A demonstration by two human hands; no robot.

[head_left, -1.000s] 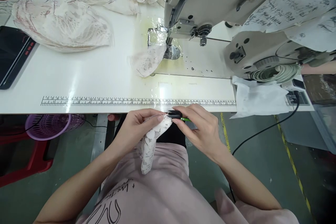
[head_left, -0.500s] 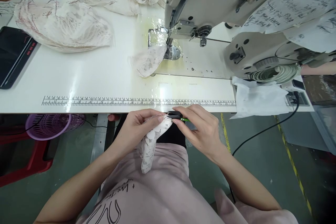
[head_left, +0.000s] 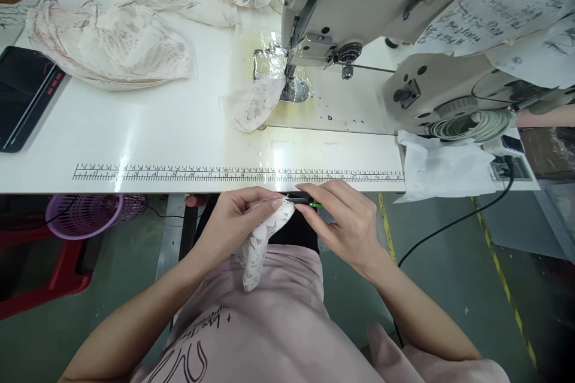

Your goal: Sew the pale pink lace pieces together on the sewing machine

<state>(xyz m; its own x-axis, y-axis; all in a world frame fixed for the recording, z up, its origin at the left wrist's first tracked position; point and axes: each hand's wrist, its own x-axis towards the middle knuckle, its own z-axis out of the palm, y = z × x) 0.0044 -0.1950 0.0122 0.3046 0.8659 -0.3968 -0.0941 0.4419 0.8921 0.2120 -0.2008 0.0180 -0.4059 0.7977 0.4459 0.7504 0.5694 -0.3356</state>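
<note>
My left hand [head_left: 242, 215] pinches a piece of white lace fabric [head_left: 257, 251] just below the table's front edge, and the rest of the lace hangs over my lap. In my right hand [head_left: 345, 221] is a small pair of black thread snips [head_left: 298, 198] with a bit of green on the handle. Their tip meets the upper edge of the lace beside my left fingertips. Exactly what lies between the blades is too small to tell. Above, on the table, another lace piece [head_left: 255, 105] lies under the presser foot of the sewing machine [head_left: 350, 6].
Heaps of lace with loose threads [head_left: 112, 42] lie at the back left, near a black device [head_left: 27, 93]. A printed ruler [head_left: 233, 174] runs along the front edge. White cloth [head_left: 444, 164] drapes at the right. Below left stand a purple basket [head_left: 83, 215] and a red stool [head_left: 58, 275].
The snips look narrower, their blades closer together at the lace edge. The hanging end of the lace has lifted slightly. Both hands stay nearly in place.
</note>
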